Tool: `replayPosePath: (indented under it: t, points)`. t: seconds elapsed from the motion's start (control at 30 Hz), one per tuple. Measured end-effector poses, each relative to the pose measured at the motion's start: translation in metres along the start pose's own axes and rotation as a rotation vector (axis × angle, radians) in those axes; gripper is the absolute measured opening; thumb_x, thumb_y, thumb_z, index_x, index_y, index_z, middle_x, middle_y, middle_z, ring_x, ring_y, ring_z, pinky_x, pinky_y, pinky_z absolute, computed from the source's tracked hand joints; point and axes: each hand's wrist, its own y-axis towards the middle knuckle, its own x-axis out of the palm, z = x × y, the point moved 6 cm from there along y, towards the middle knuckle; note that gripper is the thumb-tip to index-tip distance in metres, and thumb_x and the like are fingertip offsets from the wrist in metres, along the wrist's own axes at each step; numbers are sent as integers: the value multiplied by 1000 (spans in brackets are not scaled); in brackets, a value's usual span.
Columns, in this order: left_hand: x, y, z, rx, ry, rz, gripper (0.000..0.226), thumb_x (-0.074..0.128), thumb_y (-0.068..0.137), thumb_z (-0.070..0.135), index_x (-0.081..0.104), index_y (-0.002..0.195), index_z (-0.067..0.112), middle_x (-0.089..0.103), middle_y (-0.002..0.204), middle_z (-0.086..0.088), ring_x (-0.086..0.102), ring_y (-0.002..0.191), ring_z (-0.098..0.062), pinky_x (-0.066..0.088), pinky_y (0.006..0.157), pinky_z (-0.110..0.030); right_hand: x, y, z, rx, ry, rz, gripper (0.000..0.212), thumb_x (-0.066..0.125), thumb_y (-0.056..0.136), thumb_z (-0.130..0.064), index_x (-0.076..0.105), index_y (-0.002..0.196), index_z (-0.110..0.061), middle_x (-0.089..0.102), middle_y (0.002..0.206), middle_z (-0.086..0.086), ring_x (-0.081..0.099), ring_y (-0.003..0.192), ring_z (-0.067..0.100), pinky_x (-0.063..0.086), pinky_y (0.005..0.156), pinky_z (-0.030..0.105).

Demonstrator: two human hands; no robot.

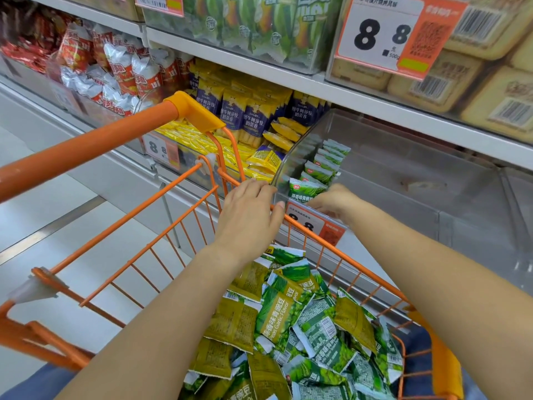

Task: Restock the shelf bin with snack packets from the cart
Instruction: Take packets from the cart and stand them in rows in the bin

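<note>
Green pea snack packets (291,319): heaped loose in the orange cart (173,217), a few upright in the clear shelf bin (403,168); likely light, crinkly, slippery, best pinched at a sealed edge; left hand (248,209) relaxed at the bin corner, right hand (334,200) fingering the front packet (305,189), grip unclear.

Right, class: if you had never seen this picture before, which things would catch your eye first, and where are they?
The orange cart fills the lower frame, heaped with green pea packets. Above it, both hands, left hand and right hand, reach the clear shelf bin, mostly bare except one packet row along its left side.
</note>
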Motion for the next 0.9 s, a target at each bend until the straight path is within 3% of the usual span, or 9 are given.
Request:
replayPosePath:
  t: [0.17,0.27,0.33,0.4,0.5,0.6,0.7,0.8,0.9]
  points:
    - [-6,-2,2,2,-57,16,38,42,100,33,52,132,15,47,139,-3,33,134,-20,24,110,-37,-31,-44,6,-251,-16,204,63,69,86,-21,39,141,-10,62,115,6,60,104,23,49,89,36]
    - [-31,-6,12,26,-195,138,23,47,98,29,63,110,18,60,112,1,50,109,-17,38,93,-34,-45,-119,18,-611,149,397,28,62,90,-15,59,115,-26,66,93,-14,61,92,4,48,87,21]
    - [-38,-10,21,36,-309,47,18,48,98,29,63,96,20,64,85,5,58,84,-16,45,73,-35,-39,-161,34,-704,136,359,21,62,89,-13,64,98,-33,68,86,-17,62,83,0,46,77,11]
    - [-23,-18,35,107,-197,-243,18,49,98,29,64,95,20,65,82,5,62,83,-18,48,71,-34,-26,-179,51,-696,-36,271,19,66,86,-20,64,92,-38,67,84,-18,62,81,1,46,73,13]
    - [16,-48,52,241,122,-625,22,50,97,33,64,108,20,68,103,0,61,99,-21,45,74,-30,-2,-185,74,-604,-557,176,36,59,88,-49,56,121,-38,58,115,-19,57,108,7,44,86,26]
    - [34,-68,57,266,172,-692,28,45,98,40,59,115,23,68,104,4,60,96,-18,38,65,-28,16,-187,86,-531,-878,127,61,46,89,-63,36,141,-32,49,135,-11,50,122,13,45,88,30]
    - [34,-67,58,304,166,-606,27,40,100,36,59,116,24,65,89,8,59,83,-15,36,61,-27,31,-178,99,-483,-1046,126,65,51,95,-39,22,149,-18,52,134,2,56,115,23,47,78,32]
    - [24,-61,62,294,14,-474,27,43,100,36,62,116,26,65,87,10,58,78,-11,47,67,-29,17,-178,92,-534,-820,194,45,48,97,-30,39,141,-27,65,116,-1,62,102,21,47,74,31]
    - [13,-61,70,117,-511,-552,28,52,94,47,62,116,33,69,99,14,64,92,-1,52,81,-28,-10,-189,90,-516,-107,143,24,67,87,-34,65,110,-35,72,99,-10,64,86,3,46,74,22]
